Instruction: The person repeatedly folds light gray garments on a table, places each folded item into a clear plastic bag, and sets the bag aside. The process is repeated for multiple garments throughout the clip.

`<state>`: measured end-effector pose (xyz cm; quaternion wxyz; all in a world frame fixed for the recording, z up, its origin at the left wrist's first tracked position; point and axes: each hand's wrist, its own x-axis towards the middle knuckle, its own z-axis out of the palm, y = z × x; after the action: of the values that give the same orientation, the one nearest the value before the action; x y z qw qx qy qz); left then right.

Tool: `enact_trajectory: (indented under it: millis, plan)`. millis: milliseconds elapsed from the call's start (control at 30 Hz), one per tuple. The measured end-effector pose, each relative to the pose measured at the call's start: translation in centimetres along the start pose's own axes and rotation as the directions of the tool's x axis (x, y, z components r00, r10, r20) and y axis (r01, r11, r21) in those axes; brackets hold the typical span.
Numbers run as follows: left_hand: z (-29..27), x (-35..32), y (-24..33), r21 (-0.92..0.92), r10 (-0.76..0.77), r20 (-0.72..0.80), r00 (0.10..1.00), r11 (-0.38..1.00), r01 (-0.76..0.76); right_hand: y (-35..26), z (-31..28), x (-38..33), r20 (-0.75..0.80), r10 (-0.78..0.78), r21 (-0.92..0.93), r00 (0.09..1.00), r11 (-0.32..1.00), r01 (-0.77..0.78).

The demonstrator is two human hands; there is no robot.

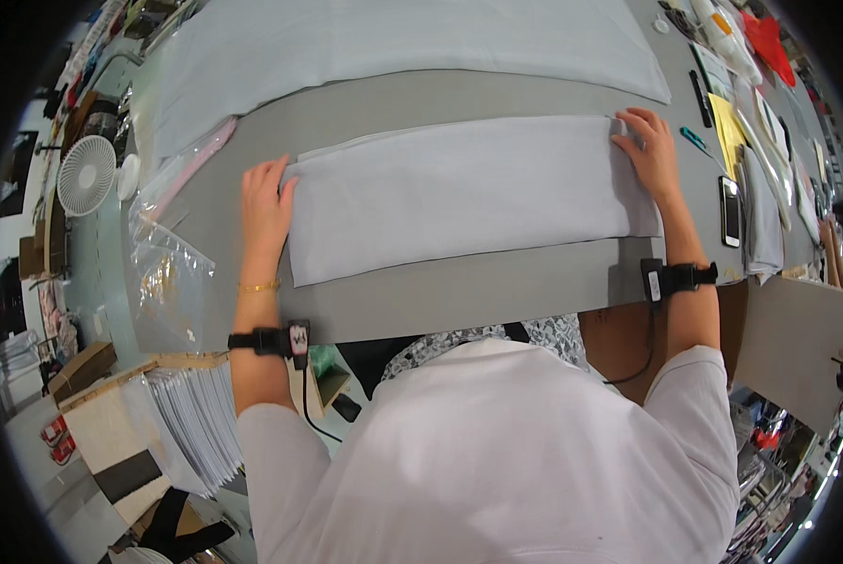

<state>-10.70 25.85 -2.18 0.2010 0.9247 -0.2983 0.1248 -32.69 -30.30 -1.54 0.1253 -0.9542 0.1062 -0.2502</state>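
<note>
A long folded strip of pale grey fabric [459, 193] lies across the grey table [459, 291] in front of me. My left hand [265, 199] rests flat at the strip's left end, fingers touching its edge. My right hand [649, 148] presses on the strip's far right corner with fingers spread. Each forearm carries a black strap with a small device near the wrist, and a thin gold bracelet sits on the left one. Neither hand grips anything.
A larger sheet of pale fabric [393, 42] covers the table's far side. Clear plastic bags [168, 254] lie at left beside a small white fan [86, 175]. At right are a phone [730, 211], a teal pen [696, 141], yellow paper [728, 127] and folded cloth. Stacked paper [196, 423] sits lower left.
</note>
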Motion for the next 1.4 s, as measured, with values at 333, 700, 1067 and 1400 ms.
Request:
enact_trajectory:
  millis: [333, 700, 1067, 1400]
  plan:
    - [-11.1, -2.6, 3.8, 0.056, 0.187, 0.052, 0.981, 0.98, -0.19, -2.3, -9.7, -5.9, 0.114, -0.082, -0.034, 0.99, 0.996, 0.086]
    - [-5.3, 3.6, 13.8, -0.429, 0.193, 0.434, 0.88, 0.903, 0.013, -1.8, -6.2, -3.1, 0.222, 0.456, 0.048, 0.862, 0.878, -0.477]
    - [9.8, 12.5, 31.3, -0.726, 0.594, 0.244, 0.766, 0.636, -0.261, -1.4, -2.9, -3.8, -0.041, 0.149, 0.099, 0.988, 0.985, -0.144]
    - [6.7, 13.2, 23.0, -0.615, 0.575, 0.578, 0.578, 0.773, -0.153, -6.1, -7.5, -4.8, 0.013, 0.378, 0.568, 0.926, 0.759, -0.318]
